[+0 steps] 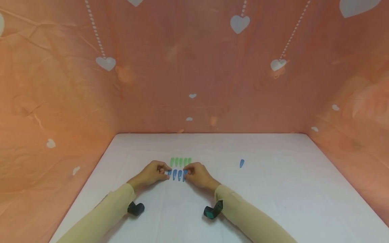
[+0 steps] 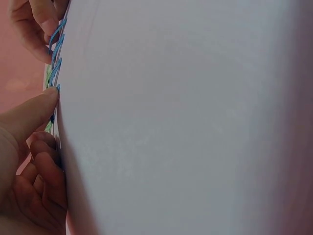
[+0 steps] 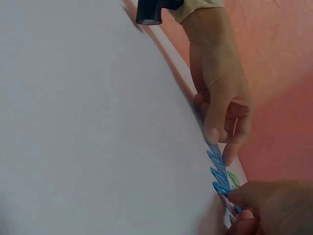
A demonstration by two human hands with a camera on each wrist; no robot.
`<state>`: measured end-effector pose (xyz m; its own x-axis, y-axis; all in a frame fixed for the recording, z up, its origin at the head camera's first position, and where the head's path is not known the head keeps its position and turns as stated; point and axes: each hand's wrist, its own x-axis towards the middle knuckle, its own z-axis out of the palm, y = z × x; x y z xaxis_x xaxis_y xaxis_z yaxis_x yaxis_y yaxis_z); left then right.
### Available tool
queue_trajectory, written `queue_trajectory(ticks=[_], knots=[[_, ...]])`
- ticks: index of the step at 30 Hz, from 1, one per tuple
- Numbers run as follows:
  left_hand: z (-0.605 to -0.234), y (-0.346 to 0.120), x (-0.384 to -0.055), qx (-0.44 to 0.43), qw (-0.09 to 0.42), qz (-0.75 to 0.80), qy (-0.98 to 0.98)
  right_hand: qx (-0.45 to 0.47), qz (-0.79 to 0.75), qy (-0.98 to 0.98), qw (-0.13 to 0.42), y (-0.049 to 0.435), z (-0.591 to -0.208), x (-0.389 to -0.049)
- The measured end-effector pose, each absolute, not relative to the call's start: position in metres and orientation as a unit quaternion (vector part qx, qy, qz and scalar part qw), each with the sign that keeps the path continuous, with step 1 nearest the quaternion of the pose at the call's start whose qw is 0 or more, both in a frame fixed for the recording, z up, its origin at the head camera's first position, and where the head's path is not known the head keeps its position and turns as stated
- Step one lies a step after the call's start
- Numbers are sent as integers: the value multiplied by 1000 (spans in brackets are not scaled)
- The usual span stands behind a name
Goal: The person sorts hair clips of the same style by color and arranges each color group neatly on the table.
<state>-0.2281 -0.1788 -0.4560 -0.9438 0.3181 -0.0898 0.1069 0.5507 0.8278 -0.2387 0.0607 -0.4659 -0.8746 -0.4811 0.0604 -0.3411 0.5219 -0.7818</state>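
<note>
Several blue snap hair clips lie side by side on the white table, with a row of several green hair clips (image 1: 177, 161) just behind. My left hand (image 1: 151, 174) pinches the leftmost blue clip (image 1: 169, 173) between thumb and index finger. At the other end of the row, my right hand (image 1: 199, 175) pinches the rightmost blue clip (image 1: 184, 176) by its ends. Two blue clips, the nearer to the right hand being this one (image 1: 180, 175), lie untouched between the hands. In the right wrist view the blue clips (image 3: 218, 175) slant in a row between both thumbs.
A lone blue hair clip (image 1: 241, 163) lies farther right on the white table (image 1: 273, 189). An orange cloth with white hearts (image 1: 194, 67) walls the table at the back and both sides. A dark wrist camera (image 1: 213, 211) sits below the right sleeve, another (image 1: 135, 209) below the left.
</note>
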Motion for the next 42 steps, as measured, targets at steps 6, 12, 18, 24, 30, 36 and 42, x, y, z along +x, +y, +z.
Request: queue_trajectory(ticks=[6, 12, 18, 24, 30, 36, 42], knots=[[-454, -181, -228, 127, 115, 460, 871, -247, -431, 865, 67, 58, -467, -240], [-454, -182, -228, 152, 113, 464, 865, -248, -444, 859, 60, 58, -469, -241], [-453, -180, -228, 140, 121, 471, 863, -237, -454, 856, 71, 58, -469, -242], [-453, -179, -228, 137, 123, 473, 862, -232, -450, 859, 75, 59, -468, -242], [-451, -179, -229, 142, 121, 476, 859, -231, -452, 859, 75, 60, -468, -243], [-452, -179, -229, 141, 122, 478, 859, -234, -446, 861, 72, 61, -466, -242], [-451, -178, -227, 138, 123, 470, 863, -237, -446, 860, 73, 61, -465, -240]])
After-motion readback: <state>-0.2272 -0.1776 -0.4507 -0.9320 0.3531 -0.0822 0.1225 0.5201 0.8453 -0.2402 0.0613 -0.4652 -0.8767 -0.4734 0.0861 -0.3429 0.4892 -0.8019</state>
